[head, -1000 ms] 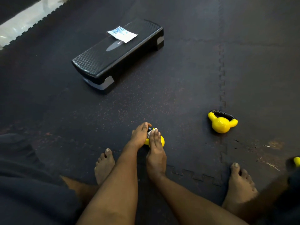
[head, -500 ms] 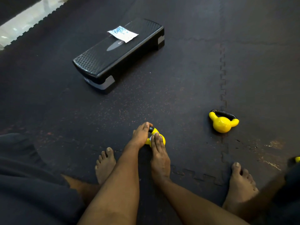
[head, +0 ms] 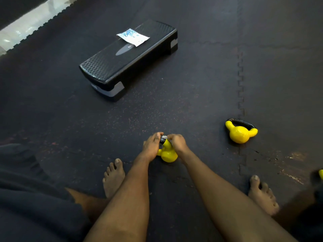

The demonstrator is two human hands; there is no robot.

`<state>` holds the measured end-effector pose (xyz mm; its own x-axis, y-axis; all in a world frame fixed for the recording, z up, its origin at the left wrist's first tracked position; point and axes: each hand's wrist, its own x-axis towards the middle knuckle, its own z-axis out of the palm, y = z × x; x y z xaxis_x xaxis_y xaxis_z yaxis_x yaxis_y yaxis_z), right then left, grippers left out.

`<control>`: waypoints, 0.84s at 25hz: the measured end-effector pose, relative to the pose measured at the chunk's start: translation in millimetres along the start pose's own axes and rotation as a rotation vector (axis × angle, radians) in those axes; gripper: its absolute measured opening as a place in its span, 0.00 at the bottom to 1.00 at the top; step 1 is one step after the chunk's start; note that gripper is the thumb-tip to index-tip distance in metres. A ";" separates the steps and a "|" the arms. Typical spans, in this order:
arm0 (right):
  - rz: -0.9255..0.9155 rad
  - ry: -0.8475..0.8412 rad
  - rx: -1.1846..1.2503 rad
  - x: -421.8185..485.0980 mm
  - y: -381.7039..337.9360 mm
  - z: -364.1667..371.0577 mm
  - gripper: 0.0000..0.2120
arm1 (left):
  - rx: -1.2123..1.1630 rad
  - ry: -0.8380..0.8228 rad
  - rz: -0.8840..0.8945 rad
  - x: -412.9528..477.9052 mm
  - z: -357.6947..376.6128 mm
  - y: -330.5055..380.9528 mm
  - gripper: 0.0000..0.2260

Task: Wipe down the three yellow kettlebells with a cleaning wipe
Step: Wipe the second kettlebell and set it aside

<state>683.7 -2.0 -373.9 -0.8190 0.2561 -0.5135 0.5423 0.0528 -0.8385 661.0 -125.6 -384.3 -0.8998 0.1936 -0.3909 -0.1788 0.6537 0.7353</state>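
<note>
Right hand has curled onto the kettlebell handle, probably pinching the wipe; my left hand grips it steady.

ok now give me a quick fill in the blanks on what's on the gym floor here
1. The left hand and right hand both grip the near kettlebell, which sits between two bare ___.
2. The white packet lies on the ___ step platform.
3. The second kettlebell lies to the person's ___.
Missing: feet; black; right
</note>
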 end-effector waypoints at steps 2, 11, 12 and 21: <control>0.096 -0.136 0.075 -2.6 -12.2 -6.0 0.10 | 0.004 -0.006 0.007 -3.5 -2.0 -1.0 0.19; 0.000 -0.005 -0.221 -3.2 11.7 18.3 0.24 | 0.014 -0.012 0.016 -2.9 -0.2 -7.8 0.19; -0.069 0.117 -0.177 -13.0 26.8 24.8 0.21 | 0.022 -0.014 0.011 -0.5 0.9 -7.6 0.19; -0.281 0.273 -0.373 -23.6 41.2 21.5 0.17 | 0.008 -0.039 -0.026 -2.1 -1.6 1.4 0.20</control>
<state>721.4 -26.6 -400.3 -0.8903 0.4219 -0.1713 0.3802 0.4817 -0.7896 662.0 -126.3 -381.6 -0.8786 0.2046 -0.4314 -0.1988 0.6647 0.7202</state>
